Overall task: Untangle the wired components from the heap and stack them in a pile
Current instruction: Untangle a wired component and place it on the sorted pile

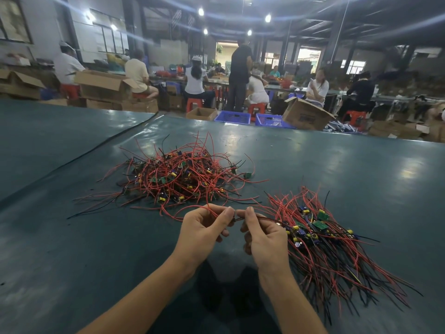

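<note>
A tangled heap (179,178) of red and black wires with small green boards and yellow parts lies on the dark green table (337,165), ahead of my hands. To the right sits the sorted pile (320,239), its wires fanned toward me and its boards bunched near my right hand. My left hand (204,229) pinches a red wire that loops back toward the heap. My right hand (262,235) pinches a small component with its wires, just left of the pile. The two hands almost touch at the fingertips.
A black cable (79,157) runs diagonally across the table's left part. Beyond the far edge stand blue baskets (232,116), cardboard boxes (305,114), red stools and several seated and standing people.
</note>
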Demonstrator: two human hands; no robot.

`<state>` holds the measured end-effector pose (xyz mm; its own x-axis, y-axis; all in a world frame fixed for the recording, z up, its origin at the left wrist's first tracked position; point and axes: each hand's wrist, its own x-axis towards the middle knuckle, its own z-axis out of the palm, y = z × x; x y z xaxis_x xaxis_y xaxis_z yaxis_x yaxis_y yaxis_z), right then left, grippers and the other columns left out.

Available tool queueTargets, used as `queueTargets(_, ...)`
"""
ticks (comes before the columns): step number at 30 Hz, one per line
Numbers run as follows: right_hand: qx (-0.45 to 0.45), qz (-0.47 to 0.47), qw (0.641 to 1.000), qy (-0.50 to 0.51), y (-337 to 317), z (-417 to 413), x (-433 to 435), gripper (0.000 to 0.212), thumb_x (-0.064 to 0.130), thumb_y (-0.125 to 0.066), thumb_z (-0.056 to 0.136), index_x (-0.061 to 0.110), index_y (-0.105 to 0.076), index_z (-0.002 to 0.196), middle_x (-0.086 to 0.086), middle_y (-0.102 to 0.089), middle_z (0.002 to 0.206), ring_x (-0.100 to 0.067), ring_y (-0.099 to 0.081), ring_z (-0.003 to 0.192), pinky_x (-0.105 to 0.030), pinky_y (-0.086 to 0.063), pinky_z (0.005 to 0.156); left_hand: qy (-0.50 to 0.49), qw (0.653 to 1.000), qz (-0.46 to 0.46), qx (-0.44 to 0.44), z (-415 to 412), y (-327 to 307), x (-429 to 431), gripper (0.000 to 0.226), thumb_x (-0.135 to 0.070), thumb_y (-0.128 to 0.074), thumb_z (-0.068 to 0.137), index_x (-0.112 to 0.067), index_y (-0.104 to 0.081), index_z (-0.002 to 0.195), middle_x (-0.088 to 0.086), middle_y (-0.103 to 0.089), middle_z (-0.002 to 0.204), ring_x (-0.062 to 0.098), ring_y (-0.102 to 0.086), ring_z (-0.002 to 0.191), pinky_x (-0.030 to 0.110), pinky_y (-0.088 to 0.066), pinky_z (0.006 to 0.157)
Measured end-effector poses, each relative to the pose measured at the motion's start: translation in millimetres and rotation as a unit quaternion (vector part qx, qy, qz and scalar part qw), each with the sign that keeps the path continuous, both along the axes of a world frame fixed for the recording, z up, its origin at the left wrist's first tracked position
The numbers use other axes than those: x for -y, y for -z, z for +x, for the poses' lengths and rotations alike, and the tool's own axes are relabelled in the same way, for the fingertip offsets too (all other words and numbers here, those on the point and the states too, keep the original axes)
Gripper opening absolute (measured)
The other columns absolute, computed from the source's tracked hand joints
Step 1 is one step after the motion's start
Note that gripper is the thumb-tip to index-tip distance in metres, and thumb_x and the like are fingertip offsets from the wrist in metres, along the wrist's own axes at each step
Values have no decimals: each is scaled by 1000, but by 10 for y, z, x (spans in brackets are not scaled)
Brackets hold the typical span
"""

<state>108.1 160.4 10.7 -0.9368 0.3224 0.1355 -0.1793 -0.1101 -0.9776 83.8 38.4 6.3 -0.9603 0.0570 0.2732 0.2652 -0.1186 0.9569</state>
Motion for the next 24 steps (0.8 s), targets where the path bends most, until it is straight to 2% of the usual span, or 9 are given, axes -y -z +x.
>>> queueTargets(3, 8, -39, 999, 4, -1, -34, -77, 28, 32, -59, 94, 25, -80, 76, 8, -56, 54, -4, -38, 41, -20, -32, 40, -10, 1000, 18, 2, -1, -42, 5, 32, -39, -69, 71, -9, -70, 84, 1, -72, 68, 6, -60, 53, 18, -49, 51)
queueTargets(9, 6, -113, 993, 31, 15, -87, -259, 31, 28, -58, 94, 20, -79, 73, 7, -55, 54, -4, -31, 38, -18, -28, 35, -49, 998, 42, 20, -51, -76, 66, 30, -39, -69, 72, -10, -71, 79, 4, -71, 65, 5, -57, 51, 16, -47, 49)
queueTargets(13, 25, -99, 994, 38, 38, -83, -256, 32, 29, -59, 95, 21, -79, 71, 6, -54, 53, -5, -31, 39, -18, -28, 36, -54, 997, 49, 30, -69, -59, 79, 34, -42, -70, 69, -10, -71, 78, 3, -70, 64, 5, -56, 50, 16, -47, 49)
queueTargets(18, 49, -57, 997, 22, 27, -45, -182, 37, 38, -56, 94, 16, -74, 72, 5, -60, 54, -6, -40, 39, -18, -34, 37, -27, 998, 33, 35, -40, -12, 47, 41, -45, -71, 66, -9, -70, 85, 3, -72, 70, 7, -59, 53, 19, -48, 49)
queueTargets(20, 47, -20, 999, 2, 16, -19, -127, 37, 39, -56, 94, 18, -76, 71, 2, -64, 57, -11, -49, 43, -23, -42, 42, 0, 1000, 15, 26, -19, 2, 19, 40, -45, -71, 66, -10, -71, 85, 2, -72, 70, 8, -60, 53, 18, -48, 50)
queueTargets(22, 41, 14, 999, -13, 7, -4, -70, 37, 36, -57, 95, 20, -78, 68, -8, -71, 68, -30, -66, 62, -38, -55, 62, 27, 999, -13, 12, 2, 5, -1, 35, -43, -71, 68, -12, -72, 85, 0, -71, 70, 8, -61, 54, 18, -48, 51)
queueTargets(24, 34, 39, 998, -24, -5, 9, -24, 38, 32, -58, 95, 17, -77, 66, -20, -71, 77, -43, -67, 82, -50, -55, 77, 49, 998, -40, 4, 13, 6, 2, 34, -41, -70, 70, -12, -72, 86, 0, -71, 69, 9, -62, 55, 19, -49, 52)
